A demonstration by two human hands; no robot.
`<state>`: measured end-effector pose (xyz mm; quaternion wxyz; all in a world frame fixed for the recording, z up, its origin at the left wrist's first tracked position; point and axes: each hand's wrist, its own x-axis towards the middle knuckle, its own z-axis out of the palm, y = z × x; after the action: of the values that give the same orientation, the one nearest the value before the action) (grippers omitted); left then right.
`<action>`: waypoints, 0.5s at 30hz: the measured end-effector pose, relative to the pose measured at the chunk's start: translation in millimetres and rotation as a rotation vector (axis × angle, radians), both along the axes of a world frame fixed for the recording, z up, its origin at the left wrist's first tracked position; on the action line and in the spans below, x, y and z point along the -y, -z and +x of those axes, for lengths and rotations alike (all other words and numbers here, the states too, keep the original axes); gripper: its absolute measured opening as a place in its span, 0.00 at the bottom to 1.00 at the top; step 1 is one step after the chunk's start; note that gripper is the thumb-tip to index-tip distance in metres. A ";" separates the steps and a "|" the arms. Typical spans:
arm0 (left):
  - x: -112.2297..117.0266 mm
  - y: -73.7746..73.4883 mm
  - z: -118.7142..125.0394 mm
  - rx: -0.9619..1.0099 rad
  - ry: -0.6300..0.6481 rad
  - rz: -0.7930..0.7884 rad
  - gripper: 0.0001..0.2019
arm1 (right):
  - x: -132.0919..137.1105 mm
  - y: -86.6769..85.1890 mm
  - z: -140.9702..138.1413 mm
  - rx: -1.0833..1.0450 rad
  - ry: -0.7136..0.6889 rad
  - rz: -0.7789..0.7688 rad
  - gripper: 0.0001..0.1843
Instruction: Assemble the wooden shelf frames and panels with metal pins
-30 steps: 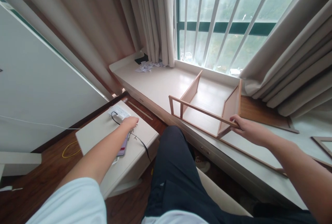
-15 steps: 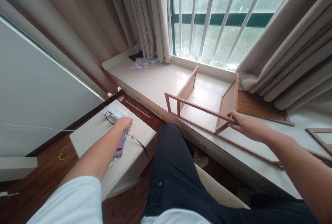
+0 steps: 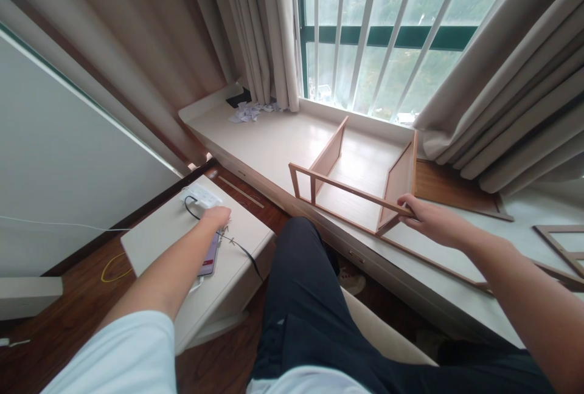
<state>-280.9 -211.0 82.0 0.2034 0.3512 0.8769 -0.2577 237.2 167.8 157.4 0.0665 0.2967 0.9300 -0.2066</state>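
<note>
My right hand (image 3: 431,221) grips the near right corner of a light wooden frame (image 3: 353,178) that stands on the white window ledge (image 3: 274,138), fingers wrapped round its thin front rail. My left hand (image 3: 217,217) reaches down to a low white side table (image 3: 173,242) and rests beside a black cable (image 3: 237,245), just past a phone (image 3: 208,255) lying flat; its fingers are curled under and hidden. A white power strip (image 3: 201,195) lies just beyond that hand.
Beige curtains hang left and right of a barred window (image 3: 365,35). Crumpled paper scraps (image 3: 249,112) lie at the ledge's far left. Flat wooden panels (image 3: 460,193) and another frame piece (image 3: 561,248) lie on the ledge to the right. My dark trouser leg (image 3: 301,297) fills the middle foreground.
The camera has shifted slightly, so everything sits a little lower-left in the picture. My left hand has drawn back a little along the side table. My right hand keeps its grip on the frame.
</note>
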 end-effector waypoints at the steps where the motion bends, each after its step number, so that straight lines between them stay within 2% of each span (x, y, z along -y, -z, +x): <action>1: 0.2 -0.2 0.3 -0.003 -0.001 0.001 0.15 | -0.1 0.2 0.1 -0.002 0.002 0.000 0.18; 15: -2.0 7.7 -2.8 -0.011 -0.056 0.034 0.17 | -7.9 9.5 2.7 -0.011 -0.039 0.036 0.17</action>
<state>-283.8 -209.0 74.3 0.1999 0.3287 0.8915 -0.2391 239.9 175.6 147.9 0.0598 0.2786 0.9395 -0.1903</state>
